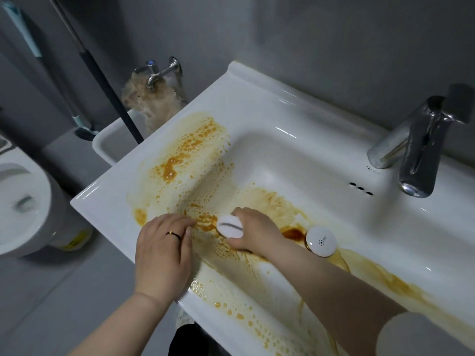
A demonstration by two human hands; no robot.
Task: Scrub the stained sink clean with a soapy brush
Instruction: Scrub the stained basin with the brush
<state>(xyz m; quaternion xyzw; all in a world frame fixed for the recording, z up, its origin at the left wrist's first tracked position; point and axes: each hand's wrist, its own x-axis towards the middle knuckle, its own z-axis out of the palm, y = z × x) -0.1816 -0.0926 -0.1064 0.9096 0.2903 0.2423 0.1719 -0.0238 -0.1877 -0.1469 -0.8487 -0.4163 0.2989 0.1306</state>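
The brush [230, 226], a white rounded thing, sat low on the near left slope of the sink [295, 160], and the right hand [253, 232] had its fingers curled round it, pressing it into the brown stain [205, 223]. Orange-brown suds [177, 160] lay over the left ledge and ran along the near rim to the right. The left hand [163, 246] rested flat on that near rim just beside the brush, fingers straight, holding nothing. The white drain plug [321, 241] stood to the right, with a dark pool touching it; the faucet [419, 155] was at the far right. We judged the main risks to be dirty foam pushed over the near edge onto the floor, and the bracing hand sliding on the soapy rim.
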